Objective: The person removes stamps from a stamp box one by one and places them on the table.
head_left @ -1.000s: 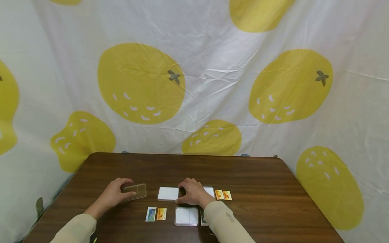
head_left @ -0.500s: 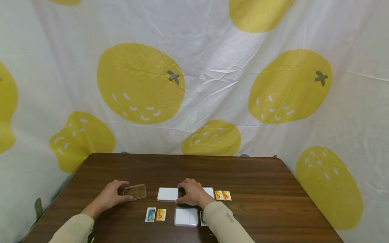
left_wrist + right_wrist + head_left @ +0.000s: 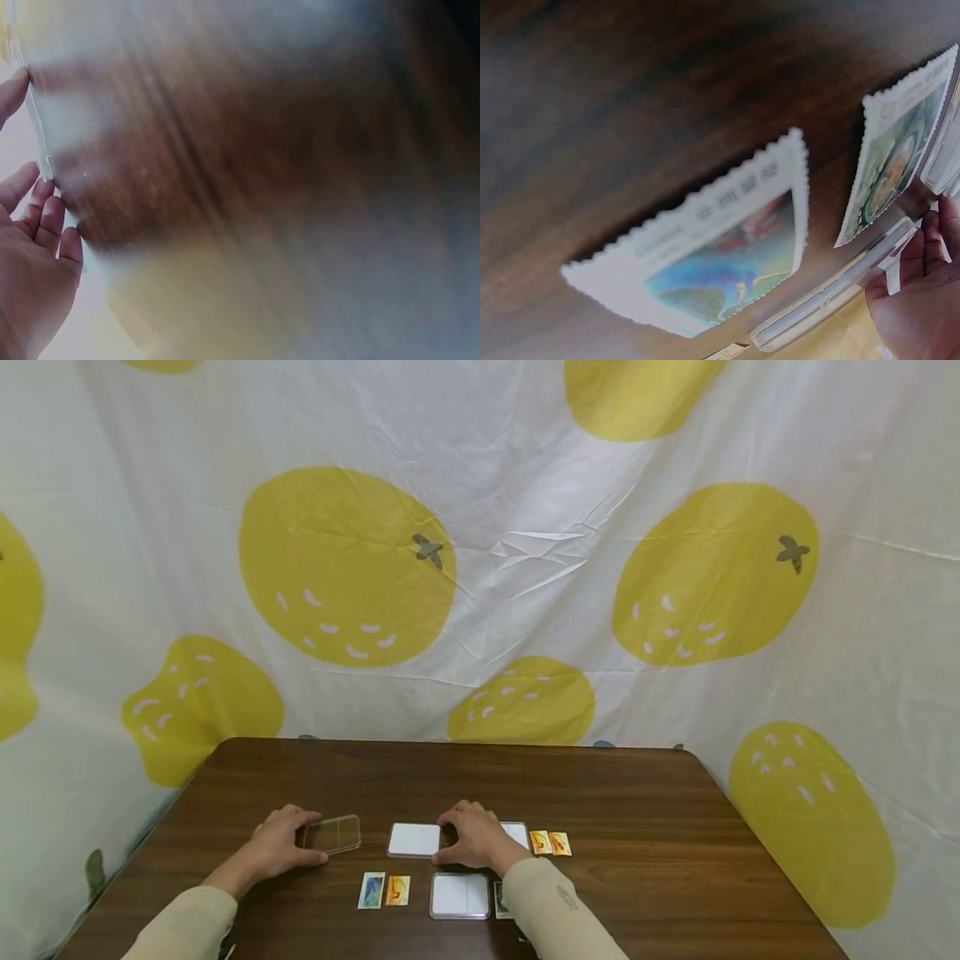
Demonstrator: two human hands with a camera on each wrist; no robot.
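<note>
Flat on the table lies a clear plastic lid (image 3: 335, 834). My left hand (image 3: 273, 847) is at its left end, the spread thumb and fingertips beside its long edges. In the left wrist view the fingertips are at the table, close to the clear lid (image 3: 39, 127). My right hand (image 3: 474, 833) holds the right end of a clear case with a white insert (image 3: 414, 839), thumb on the near side and fingers on the far side. Another white-insert case (image 3: 516, 832) is partly hidden by this hand. A third clear case (image 3: 460, 895) lies nearer.
On the near left lie a blue-green stamp (image 3: 371, 890) and an orange stamp (image 3: 397, 890). Two orange stamps (image 3: 550, 842) sit to the right. By the right forearm are two picture stamps, a bluish stamp (image 3: 720, 255) and a greenish stamp (image 3: 896, 150). A lemon-patterned curtain (image 3: 525, 568) hangs behind the table.
My left thumb has slid off the clear lid toward the near edge and the left hand has spread wider. The lid has hardly shifted. My right hand has stayed in place.
</note>
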